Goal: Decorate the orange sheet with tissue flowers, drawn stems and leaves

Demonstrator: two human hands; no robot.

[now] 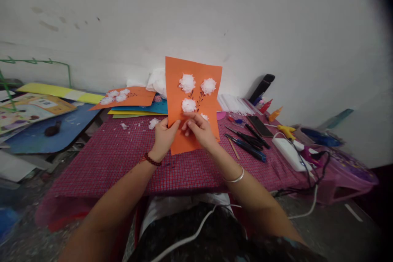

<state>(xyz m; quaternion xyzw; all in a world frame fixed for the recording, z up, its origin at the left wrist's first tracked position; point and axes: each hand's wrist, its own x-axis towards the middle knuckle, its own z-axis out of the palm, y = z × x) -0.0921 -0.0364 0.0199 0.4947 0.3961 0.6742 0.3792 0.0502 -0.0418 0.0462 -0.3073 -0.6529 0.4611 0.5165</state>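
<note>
An orange sheet of paper (176, 80) stands tilted up above the table, with white crumpled-paper flowers (187, 83) and thin dark painted stems on its front. My left hand (164, 137) grips the sheet's left edge, thumb on the front and fingers behind. In front of its lower half is my right hand (200, 130), fingers bent and apart just below the white flowers. No object shows in its fingers, and I cannot tell whether they touch the paper. The right hand partly covers a lower white flower (204, 117).
Left on the checked tablecloth (116, 168) lie another flowered orange sheet (143, 96), coloured sheets and a white paper ball (154, 123). To the right are scissors (250, 138), a blue-handled cutter (245, 147), a phone (259, 126), a yellow glue gun (287, 132) and a white power strip (291, 153).
</note>
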